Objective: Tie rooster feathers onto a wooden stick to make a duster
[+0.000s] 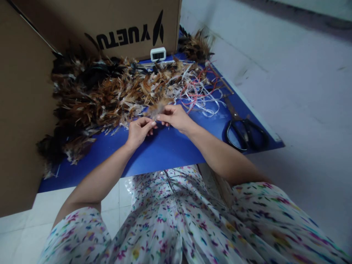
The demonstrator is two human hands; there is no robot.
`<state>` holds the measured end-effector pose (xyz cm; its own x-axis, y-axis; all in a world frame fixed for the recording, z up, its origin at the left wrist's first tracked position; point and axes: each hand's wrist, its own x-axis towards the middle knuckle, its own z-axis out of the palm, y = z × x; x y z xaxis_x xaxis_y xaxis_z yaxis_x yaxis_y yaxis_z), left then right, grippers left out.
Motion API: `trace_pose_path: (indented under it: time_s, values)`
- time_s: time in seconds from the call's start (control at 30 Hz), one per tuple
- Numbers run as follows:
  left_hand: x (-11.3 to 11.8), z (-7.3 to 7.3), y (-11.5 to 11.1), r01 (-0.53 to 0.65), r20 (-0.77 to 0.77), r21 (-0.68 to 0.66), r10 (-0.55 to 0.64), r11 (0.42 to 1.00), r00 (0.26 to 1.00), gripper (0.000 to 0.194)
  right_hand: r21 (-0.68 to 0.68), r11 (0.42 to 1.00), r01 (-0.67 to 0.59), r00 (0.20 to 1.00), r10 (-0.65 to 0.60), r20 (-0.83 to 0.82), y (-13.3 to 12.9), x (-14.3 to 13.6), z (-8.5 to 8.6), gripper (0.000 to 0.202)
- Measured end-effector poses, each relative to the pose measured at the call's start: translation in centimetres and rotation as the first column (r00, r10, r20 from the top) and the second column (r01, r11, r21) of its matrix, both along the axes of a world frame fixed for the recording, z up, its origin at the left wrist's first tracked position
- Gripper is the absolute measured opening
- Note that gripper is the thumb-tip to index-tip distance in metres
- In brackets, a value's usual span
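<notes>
A small brown and grey feather piece (157, 108) is pinched by my right hand (176, 117), its fluffy part standing up behind the fingers. Close beside it, my left hand (139, 131) has thumb and index finger pressed together at the feather's lower end; the fingertips of both hands nearly touch. A big heap of brown and black feathers (110, 91) spreads just beyond my hands. Tangled white and red strings (196, 91) lie to the right of the heap.
Black-handled scissors (244, 134) lie at the right of the blue table (176, 150). A small white digital device (158, 54) stands before a large cardboard box (123, 22). More feathers (196, 46) sit at the back right corner. Another cardboard panel (22, 110) is at left.
</notes>
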<state>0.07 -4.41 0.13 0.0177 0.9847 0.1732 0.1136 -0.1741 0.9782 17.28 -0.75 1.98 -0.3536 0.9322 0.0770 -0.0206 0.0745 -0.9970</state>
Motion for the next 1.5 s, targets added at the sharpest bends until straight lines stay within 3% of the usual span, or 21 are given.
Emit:
trace_pose_path:
  time_s: [0.53, 0.77, 1.07, 1.5]
  values:
    - [-0.32, -0.29, 0.12, 0.007, -0.073, -0.037, -0.010, 0.999, 0.997, 0.031, 0.022, 1.000, -0.007, 1.000, 0.006, 0.031, -0.09, 0.01, -0.08, 0.028]
    - [-0.22, 0.16, -0.04, 0.015, -0.101, -0.004, -0.015, 1.000, 0.995, 0.030, -0.025, 1.000, -0.008, 0.999, 0.009, 0.039, 0.04, -0.01, -0.10, 0.023]
    - [-0.58, -0.52, 0.07, 0.005, -0.153, 0.042, 0.002, 0.999, 0.988, 0.028, -0.061, 0.998, -0.020, 1.000, 0.020, 0.003, 0.01, -0.03, -0.14, 0.020]
    - [-0.73, -0.38, -0.13, -0.012, -0.264, 0.101, 0.038, 0.995, 0.964, 0.023, -0.035, 0.998, -0.052, 0.998, 0.053, 0.030, -0.08, -0.01, -0.21, 0.030]
